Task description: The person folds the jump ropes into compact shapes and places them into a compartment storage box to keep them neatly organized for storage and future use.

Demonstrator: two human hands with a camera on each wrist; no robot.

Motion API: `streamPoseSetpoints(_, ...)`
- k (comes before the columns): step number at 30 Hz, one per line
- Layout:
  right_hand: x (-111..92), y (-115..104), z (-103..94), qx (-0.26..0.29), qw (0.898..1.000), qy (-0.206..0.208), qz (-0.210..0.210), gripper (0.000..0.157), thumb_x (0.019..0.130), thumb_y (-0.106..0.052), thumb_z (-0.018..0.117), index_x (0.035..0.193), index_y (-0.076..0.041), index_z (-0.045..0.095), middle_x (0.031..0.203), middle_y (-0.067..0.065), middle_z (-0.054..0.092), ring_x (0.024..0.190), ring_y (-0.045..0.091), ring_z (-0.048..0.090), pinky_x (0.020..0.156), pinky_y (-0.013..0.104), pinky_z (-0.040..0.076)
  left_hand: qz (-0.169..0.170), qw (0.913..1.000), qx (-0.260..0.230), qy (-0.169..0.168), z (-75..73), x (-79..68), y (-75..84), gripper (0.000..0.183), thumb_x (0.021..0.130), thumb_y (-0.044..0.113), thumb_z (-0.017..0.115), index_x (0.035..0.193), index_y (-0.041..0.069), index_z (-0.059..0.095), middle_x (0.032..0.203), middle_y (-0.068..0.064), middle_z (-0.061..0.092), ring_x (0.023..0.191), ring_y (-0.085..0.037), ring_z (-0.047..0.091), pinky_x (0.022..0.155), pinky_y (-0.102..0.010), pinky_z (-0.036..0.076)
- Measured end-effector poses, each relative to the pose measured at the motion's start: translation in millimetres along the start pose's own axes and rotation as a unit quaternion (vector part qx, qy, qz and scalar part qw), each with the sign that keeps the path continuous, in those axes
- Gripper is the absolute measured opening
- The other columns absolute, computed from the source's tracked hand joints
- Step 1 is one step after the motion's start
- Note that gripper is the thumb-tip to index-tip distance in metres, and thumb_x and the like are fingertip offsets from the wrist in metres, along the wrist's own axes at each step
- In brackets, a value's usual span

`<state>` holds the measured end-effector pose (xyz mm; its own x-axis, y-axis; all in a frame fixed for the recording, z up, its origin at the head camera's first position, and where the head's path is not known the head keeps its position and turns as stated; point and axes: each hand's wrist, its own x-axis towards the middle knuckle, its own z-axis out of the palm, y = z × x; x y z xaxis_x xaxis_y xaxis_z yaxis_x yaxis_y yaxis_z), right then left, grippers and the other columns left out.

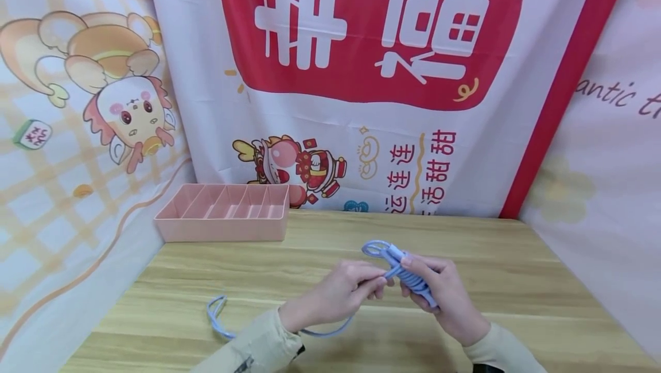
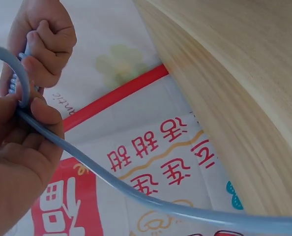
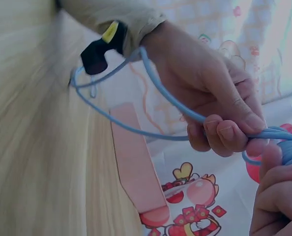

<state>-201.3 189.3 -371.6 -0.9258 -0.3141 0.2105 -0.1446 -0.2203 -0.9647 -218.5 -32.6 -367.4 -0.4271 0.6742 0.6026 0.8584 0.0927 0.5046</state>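
A light blue cord (image 1: 410, 278), wound in tight turns into a long bundle, is in my right hand (image 1: 448, 295), whose thumb lies over the turns. My left hand (image 1: 343, 290) pinches a strand of it beside the bundle, close to the right fingers. A small loop (image 1: 373, 247) sticks out at the bundle's upper end. From the left hand, the cord's loose length (image 1: 330, 333) hangs down, passes behind the left sleeve and ends in a curl (image 1: 213, 311) on the table. The right wrist view shows the left thumb and fingertips (image 3: 256, 123) pressed on the strands.
A pink tray (image 1: 222, 229) with several compartments stands at the back left of the wooden table (image 1: 320, 241). Printed cloths (image 1: 196, 103) hang behind the table and along both sides. A dark band (image 1: 488, 368) shows at the right wrist.
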Motion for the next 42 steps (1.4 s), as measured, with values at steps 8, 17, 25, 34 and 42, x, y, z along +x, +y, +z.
streamPoseSetpoints(8, 0, -6, -4.7, 0.060, 0.994, -0.090, 0.027, 0.033, 0.106, -0.018, 0.044, 0.103, 0.001, 0.070, 0.073, 0.008, 0.062, 0.047, 0.006, 0.042, 0.040, 0.023, 0.021, -0.035, 0.9841, -0.161, -0.065, -14.1, -2.8, -20.7, 0.021, 0.102, 0.000, 0.049, 0.112, -0.004, 0.067, 0.080, -0.003, 0.060, 0.065, -0.005, 0.055, 0.056, -0.026, 0.054)
streamPoseSetpoints(17, 1, -4, -11.8, 0.073, 0.984, -0.162, 0.007, 0.034, 0.104, -0.007, 0.037, 0.103, 0.002, 0.070, 0.072, 0.007, 0.064, 0.050, 0.006, 0.045, 0.038, 0.027, 0.018, -0.052, 0.9865, -0.123, -0.094, -22.6, -4.9, -47.5, 0.017, 0.102, 0.001, 0.050, 0.100, 0.003, 0.067, 0.073, -0.008, 0.057, 0.058, -0.004, 0.052, 0.051, -0.023, 0.050)
streamPoseSetpoints(25, -2, -6, -6.6, -0.096, 0.982, -0.159, -0.017, 0.019, 0.098, -0.001, 0.057, 0.106, 0.001, 0.074, 0.066, 0.015, 0.065, 0.047, 0.009, 0.046, 0.033, 0.023, 0.030, -0.063, 0.9929, -0.011, -0.100, -36.2, -3.7, -48.8, 0.020, 0.099, 0.007, 0.058, 0.115, 0.006, 0.071, 0.080, 0.006, 0.062, 0.054, -0.001, 0.051, 0.047, -0.020, 0.048)
streamPoseSetpoints(34, -3, -2, 5.0, -0.283, 0.941, -0.156, -0.097, 0.012, 0.088, -0.012, 0.075, 0.100, -0.010, 0.078, 0.067, -0.002, 0.067, 0.055, 0.009, 0.060, 0.043, 0.029, 0.049, 0.033, 0.9780, 0.195, -0.066, -41.2, -5.8, -36.9, 0.019, 0.094, 0.012, 0.068, 0.111, 0.006, 0.073, 0.095, -0.002, 0.068, 0.079, -0.004, 0.061, 0.073, -0.010, 0.047)
streamPoseSetpoints(42, -1, 4, 10.3, -0.363, 0.915, -0.134, -0.109, 0.007, 0.085, -0.027, 0.080, 0.084, -0.022, 0.076, 0.063, -0.012, 0.063, 0.049, 0.001, 0.050, 0.039, 0.024, 0.043, 0.095, 0.9685, 0.229, -0.021, -37.3, -5.3, -30.0, 0.014, 0.091, 0.005, 0.071, 0.104, 0.009, 0.073, 0.085, 0.001, 0.051, 0.067, -0.005, 0.046, 0.061, -0.011, 0.039)
